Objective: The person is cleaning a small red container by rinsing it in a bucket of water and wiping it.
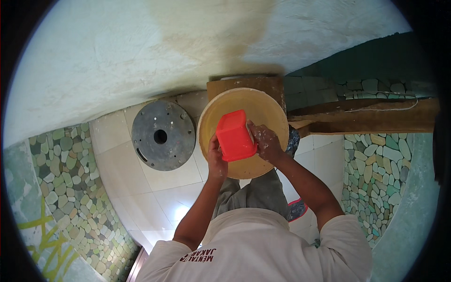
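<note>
A bright red box-shaped plastic container is held tilted above a wide, round yellowish tub, with what looks like its base facing up. My left hand grips the container along its left side, the fingers partly hidden behind it. On the other side, my right hand holds the right edge, its fingers bent against the rim. Whitish specks mark the skin of that hand. The inside of the container is turned away, so its contents are hidden. Thin smears coat the inner wall of the tub.
A dark grey round disc with a central hole lies on pale floor tiles at the left. Behind the tub is a brown board. A long wooden beam extends to the right. Pebble-stone strips border both sides; a stained wall rises ahead.
</note>
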Available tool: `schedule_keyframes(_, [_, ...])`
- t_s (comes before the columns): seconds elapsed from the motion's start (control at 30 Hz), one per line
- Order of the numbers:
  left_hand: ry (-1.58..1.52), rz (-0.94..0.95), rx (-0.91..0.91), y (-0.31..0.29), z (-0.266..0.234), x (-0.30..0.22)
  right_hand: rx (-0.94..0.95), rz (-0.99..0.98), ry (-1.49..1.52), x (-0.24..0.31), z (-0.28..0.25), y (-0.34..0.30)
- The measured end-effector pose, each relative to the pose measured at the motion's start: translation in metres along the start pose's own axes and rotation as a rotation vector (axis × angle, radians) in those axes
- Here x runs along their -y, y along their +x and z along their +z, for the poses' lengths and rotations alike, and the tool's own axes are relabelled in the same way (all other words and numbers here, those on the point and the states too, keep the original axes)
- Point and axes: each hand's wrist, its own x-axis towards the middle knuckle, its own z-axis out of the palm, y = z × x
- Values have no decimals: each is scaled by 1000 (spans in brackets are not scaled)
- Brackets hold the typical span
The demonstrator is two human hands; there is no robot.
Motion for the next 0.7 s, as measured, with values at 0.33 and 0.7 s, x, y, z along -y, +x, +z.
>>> schedule_keyframes(0.33, [603,135,101,-14,1,-20,209,608,521,17,-23,15])
schedule_keyframes(0.7, [595,94,-369,-5,21,1,-95,808,1457,-39,-86,13])
